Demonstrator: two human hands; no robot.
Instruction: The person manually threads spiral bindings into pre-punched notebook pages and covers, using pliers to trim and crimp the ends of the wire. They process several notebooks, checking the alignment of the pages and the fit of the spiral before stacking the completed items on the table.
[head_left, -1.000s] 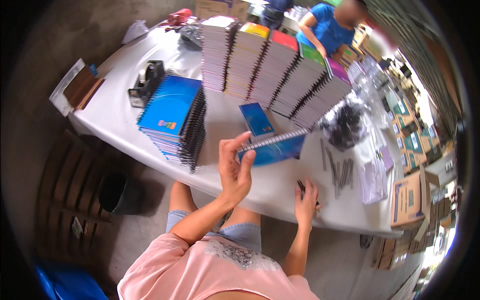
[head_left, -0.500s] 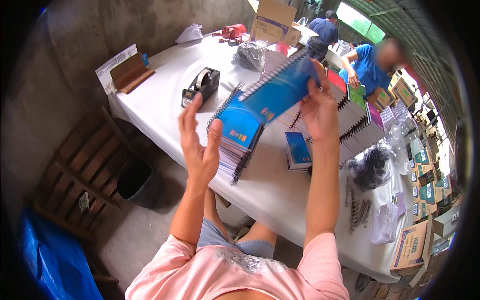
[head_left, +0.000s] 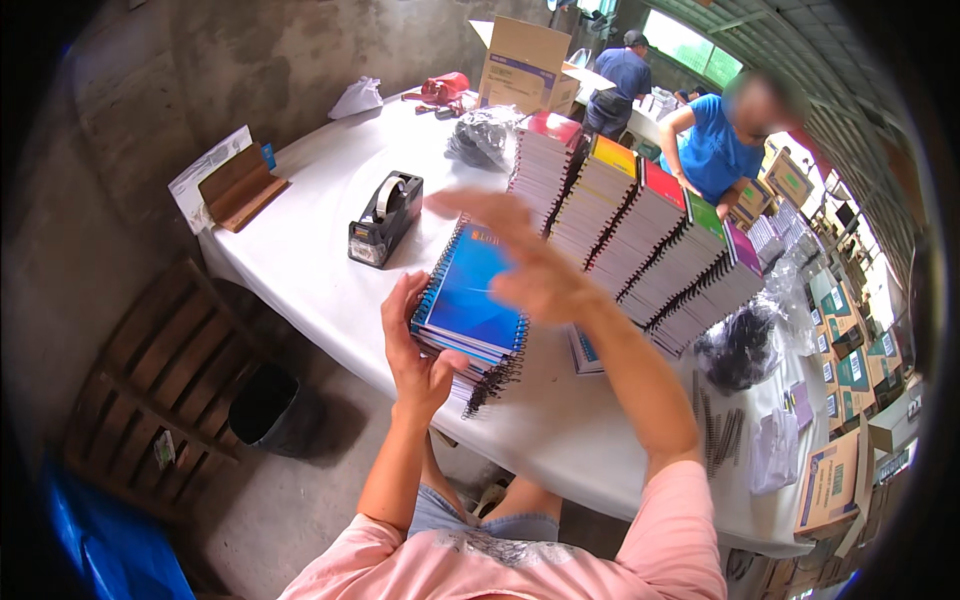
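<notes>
A stack of blue spiral-bound notebooks (head_left: 470, 290) lies on the white-covered table in front of me, coils along its sides. My left hand (head_left: 413, 345) is closed against its near left corner, fingers along the left side and thumb at the front edge. Above the stack, my right hand (head_left: 535, 262) is blurred by motion, with its fingers stretched toward the left and the thumb apart. Nothing shows in it. It hides part of the top cover. Under my right forearm, a smaller blue booklet (head_left: 585, 350) is partly covered.
A black tape dispenser (head_left: 385, 220) stands left of the stack. Tall rows of notebooks with coloured covers (head_left: 640, 235) stand to the right. Beyond them are plastic-wrapped black coils (head_left: 740, 345), loose coils (head_left: 722, 435) and a person in blue (head_left: 715, 140). A dark bin (head_left: 275, 410) sits on the floor.
The blue notebook that my right hand held up is now on the stack, out of that hand. My left hand has come from open beside the stack to its corner; my right has swung left.
</notes>
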